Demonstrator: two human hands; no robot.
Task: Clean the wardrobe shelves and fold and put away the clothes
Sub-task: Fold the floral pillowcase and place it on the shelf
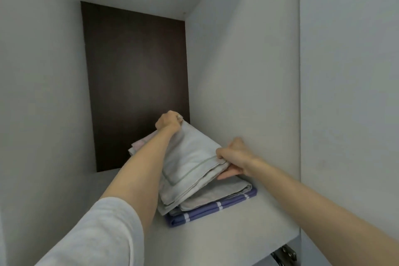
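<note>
In the head view, a pale folded towel [192, 157] is held over a small stack on the white wardrobe shelf [226, 237], close to the right side wall [237, 71]. The far end of the towel is gripped by the left hand [169, 121], whose fingers are curled over the cloth near the dark back panel [133, 84]. The near right edge is pinched by the right hand [234, 158], with the thumb laid on top and the fingers slid beneath the folded layers. Under the towel a grey cloth [228, 190] is seen, and under that a purple striped cloth [207, 209], which lies flat on the shelf. A pink cloth [138, 147] shows partly behind the left forearm.

The step in hand is judged to be the setting of the towel squarely on the stack. It is best done if both ends are lowered together, so that the folds are not pulled open. The towel's edges should be lined up with the cloths below before the grip is released, and the fingers under the layers should be drawn out sideways, so that the grey cloth is not dragged forward. A light press on top afterwards would help to flatten the pile.
</note>
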